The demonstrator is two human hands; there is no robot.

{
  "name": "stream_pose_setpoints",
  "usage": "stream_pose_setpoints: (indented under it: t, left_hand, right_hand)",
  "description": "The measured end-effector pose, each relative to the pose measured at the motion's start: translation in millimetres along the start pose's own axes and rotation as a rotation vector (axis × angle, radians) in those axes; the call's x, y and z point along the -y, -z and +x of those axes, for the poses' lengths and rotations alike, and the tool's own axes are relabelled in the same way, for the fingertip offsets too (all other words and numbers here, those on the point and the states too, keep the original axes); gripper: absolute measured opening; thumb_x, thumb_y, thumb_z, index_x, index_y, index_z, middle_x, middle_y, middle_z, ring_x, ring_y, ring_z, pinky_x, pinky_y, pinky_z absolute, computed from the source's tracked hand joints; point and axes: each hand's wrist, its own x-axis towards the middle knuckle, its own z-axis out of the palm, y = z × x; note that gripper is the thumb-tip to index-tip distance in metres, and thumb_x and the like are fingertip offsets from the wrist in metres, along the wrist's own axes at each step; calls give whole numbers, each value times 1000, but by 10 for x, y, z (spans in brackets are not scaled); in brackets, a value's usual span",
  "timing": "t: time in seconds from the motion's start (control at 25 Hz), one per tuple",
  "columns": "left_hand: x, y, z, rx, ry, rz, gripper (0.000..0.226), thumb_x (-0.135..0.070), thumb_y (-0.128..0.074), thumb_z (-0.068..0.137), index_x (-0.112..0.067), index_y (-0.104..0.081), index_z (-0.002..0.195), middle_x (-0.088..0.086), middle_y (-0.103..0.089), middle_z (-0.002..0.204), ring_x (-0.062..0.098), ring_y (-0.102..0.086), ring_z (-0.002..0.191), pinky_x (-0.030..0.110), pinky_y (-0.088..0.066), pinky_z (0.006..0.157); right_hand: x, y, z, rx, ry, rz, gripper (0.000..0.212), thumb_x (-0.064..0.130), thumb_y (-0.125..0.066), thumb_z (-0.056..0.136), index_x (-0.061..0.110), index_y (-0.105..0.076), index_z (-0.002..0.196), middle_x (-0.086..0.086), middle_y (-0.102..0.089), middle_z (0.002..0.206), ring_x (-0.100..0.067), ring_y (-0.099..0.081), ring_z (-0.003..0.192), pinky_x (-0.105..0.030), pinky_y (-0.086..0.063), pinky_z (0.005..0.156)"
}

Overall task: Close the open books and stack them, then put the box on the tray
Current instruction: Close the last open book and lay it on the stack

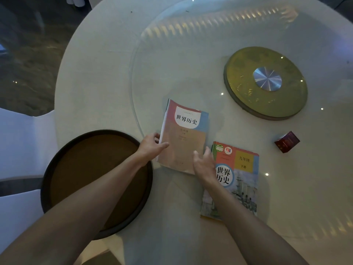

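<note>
Two closed textbooks lie side by side on the glass turntable. The pink and blue book is on the left; my left hand grips its left edge, thumb on the cover. My right hand hovers with fingers apart over that book's lower right corner, partly covering the second book, which has an orange and yellow cover with a ship picture. A small dark red box sits to the right on the glass. The round dark-rimmed brown tray lies at the left under my left forearm.
A gold disc with a silver hub sits at the turntable's centre, behind the books. The round table has a white cloth. White-covered chairs stand at the left, close to the tray.
</note>
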Motion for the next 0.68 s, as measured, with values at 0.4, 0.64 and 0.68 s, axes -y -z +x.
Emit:
stream_pose_setpoints:
  t: [0.4, 0.64, 0.68]
  left_hand:
    - [-541, -65, -496, 242, -105, -554, 42, -6, -55, 91, -18, -54, 131, 15, -65, 115, 31, -67, 94, 37, -59, 62]
    - [-694, -465, -664, 305, -139, -523, 45, -13, -59, 82, -17, -55, 126, 11, -71, 109, 31, -69, 91, 50, -59, 77]
    - [-650, -588, -678, 295, -137, -493, 44, -11, -59, 82, -16, -55, 126, 13, -72, 110, 33, -70, 93, 52, -59, 80]
  right_hand:
    - [35, 396, -22, 119, -156, 472, 47, 46, -61, 95, 3, -66, 112, -10, -69, 104, -26, -68, 92, -34, -52, 65]
    - [-257, 1089, -87, 91, -213, 765, 24, 20, -65, 96, 7, -66, 116, -16, -72, 119, -27, -66, 98, -47, -56, 85]
    - [-354, 1202, -103, 27, -213, 693, 20, 16, -63, 98, 6, -63, 116, -15, -71, 120, -27, -66, 99, -47, -56, 87]
